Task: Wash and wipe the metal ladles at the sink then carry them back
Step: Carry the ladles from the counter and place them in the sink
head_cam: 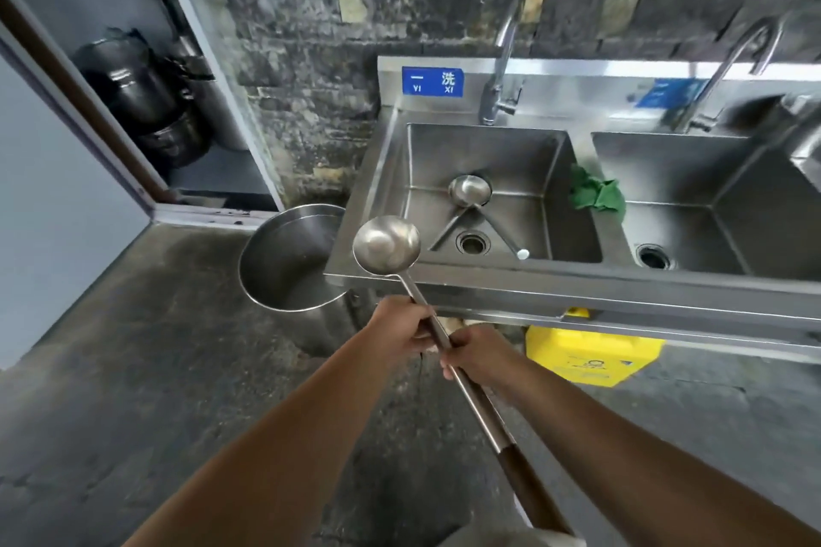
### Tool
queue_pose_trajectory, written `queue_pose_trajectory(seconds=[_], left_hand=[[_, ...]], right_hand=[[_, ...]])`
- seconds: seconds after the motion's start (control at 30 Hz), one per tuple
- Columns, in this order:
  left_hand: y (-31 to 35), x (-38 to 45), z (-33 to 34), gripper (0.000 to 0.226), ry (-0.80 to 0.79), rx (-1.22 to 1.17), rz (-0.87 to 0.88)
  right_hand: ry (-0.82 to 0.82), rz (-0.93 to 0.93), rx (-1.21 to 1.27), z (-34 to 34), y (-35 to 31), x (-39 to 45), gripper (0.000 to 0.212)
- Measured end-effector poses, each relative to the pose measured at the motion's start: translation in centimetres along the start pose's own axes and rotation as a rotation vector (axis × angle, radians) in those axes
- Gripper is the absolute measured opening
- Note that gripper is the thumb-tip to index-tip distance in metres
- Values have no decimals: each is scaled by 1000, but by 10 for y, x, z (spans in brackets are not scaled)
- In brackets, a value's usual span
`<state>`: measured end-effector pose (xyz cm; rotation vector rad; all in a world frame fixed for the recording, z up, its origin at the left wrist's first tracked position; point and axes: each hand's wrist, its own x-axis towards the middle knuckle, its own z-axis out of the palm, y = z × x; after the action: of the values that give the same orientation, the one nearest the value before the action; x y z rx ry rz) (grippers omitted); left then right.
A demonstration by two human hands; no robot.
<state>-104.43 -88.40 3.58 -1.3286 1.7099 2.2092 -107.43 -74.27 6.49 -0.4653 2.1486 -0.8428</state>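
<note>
Room: rough dark stone wall across the top of the frame, wet grey concrete floor below, a pale door panel at the left edge.
Upper left: dark stacked pots are seen in an alcove beside the door frame; their number cannot be made out.
Left of centre: a large steel pot stands on the floor, touching the left end of the sink unit.
Centre: the held ladle is carried with its bowl over the front left corner of the left sink basin; its shaft runs down to the lower right, ending in a dark handle cut off by the bottom edge.
Left hand: closed around the ladle shaft, higher up.
Right hand: closed around the same shaft just below the left one.
In the basin: a second ladle lies by the drain, under the left tap; no running water is seen.
Right of centre: a green cloth rests on the divider between the basins; a yellow container sits under the sink.
Far right: the right basin and its tap are blurred; a steel object at the edge is cut off.
Step judged: the ladle is being brought to the sink; washing appears not yet begun.
Next move: the bowl would need lowering under the tap, one hand freed to open it.
Unclear: whether either ladle is dirty.
</note>
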Motion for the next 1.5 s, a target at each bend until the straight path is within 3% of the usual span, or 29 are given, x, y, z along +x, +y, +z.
queue_pose_trajectory(seconds=[0.37, 0.53, 0.9, 1.07, 1.5], left_hand=[[85, 123, 77, 18, -156, 42, -44], [123, 207, 91, 16, -203, 37, -81], [195, 327, 88, 17, -357, 121, -159], [208, 379, 100, 20, -365, 161, -174], [182, 490, 106, 14, -331, 270, -254]], right_hand=[[141, 126, 99, -92, -12, 117, 31], [175, 214, 96, -122, -24, 200, 18], [277, 414, 458, -143, -58, 333, 8], [301, 459, 617, -148, -55, 384, 10], [229, 546, 716, -133, -16, 499, 10]])
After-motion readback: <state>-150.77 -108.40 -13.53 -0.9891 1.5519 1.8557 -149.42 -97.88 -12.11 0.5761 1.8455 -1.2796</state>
